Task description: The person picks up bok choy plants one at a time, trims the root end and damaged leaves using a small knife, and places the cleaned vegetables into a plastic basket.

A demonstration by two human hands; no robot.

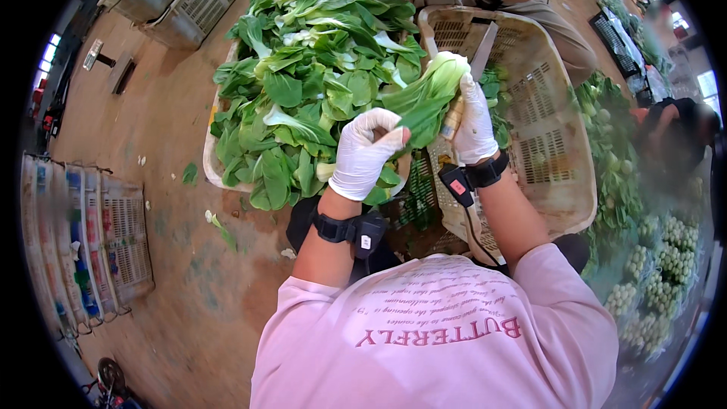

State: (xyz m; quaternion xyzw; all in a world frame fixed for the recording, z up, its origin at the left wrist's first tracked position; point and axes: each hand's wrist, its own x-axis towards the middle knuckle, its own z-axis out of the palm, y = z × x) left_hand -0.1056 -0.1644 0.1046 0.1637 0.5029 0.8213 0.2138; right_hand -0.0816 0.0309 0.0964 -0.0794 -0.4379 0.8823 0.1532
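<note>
One head of bok choy [433, 95], between the hands, its pale base grasped by the gloved right hand [477, 121], its leaf tips at the curled left hand [367, 153], whether pinched there cannot be told. Beyond the left hand, a heap of leafy greens [326, 60]; right of the right hand, a pale slatted crate [564, 174]. Well left of the left hand, brown stained floor [178, 235] with leaf scraps [222, 231], stacked crates [185, 4] farther off.

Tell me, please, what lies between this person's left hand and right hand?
In the head view, a pale-based leafy green vegetable lies between the left hand and the right hand, with a tan handle-like piece beside it.
</note>
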